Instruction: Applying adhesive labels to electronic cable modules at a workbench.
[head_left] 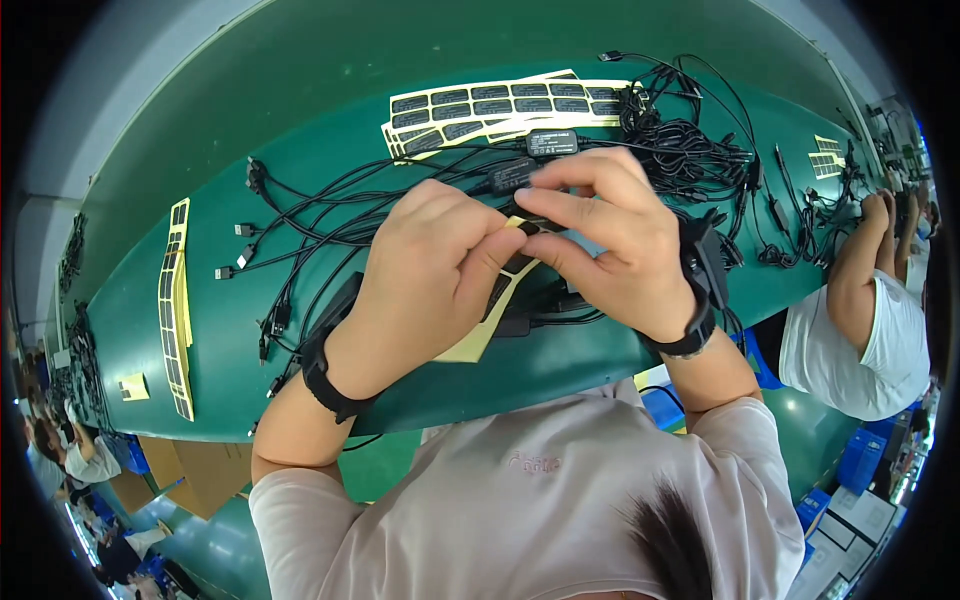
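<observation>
My left hand point(430, 270) is closed on a strip of black labels on yellow backing point(470, 343), its thumb and forefinger pinching the upper end. Against that end works my right hand point(625, 245), thumb and forefinger closed around a black label point(531, 228) at the strip's edge. Beneath both hands lies a spread of black cables point(335, 205) with USB plugs on the left. A black cable box point(552, 143) bearing a printed label rests just beyond my right fingers, and another box point(510, 176) is partly covered by them.
Label sheets point(490, 107) are stacked at the far side of the green table point(230, 340). More sheets point(172, 320) lie at the left, beside a small yellow piece point(132, 387). Tangled cables point(690, 150) are heaped at the right. A co-worker point(855, 330) sits farther right.
</observation>
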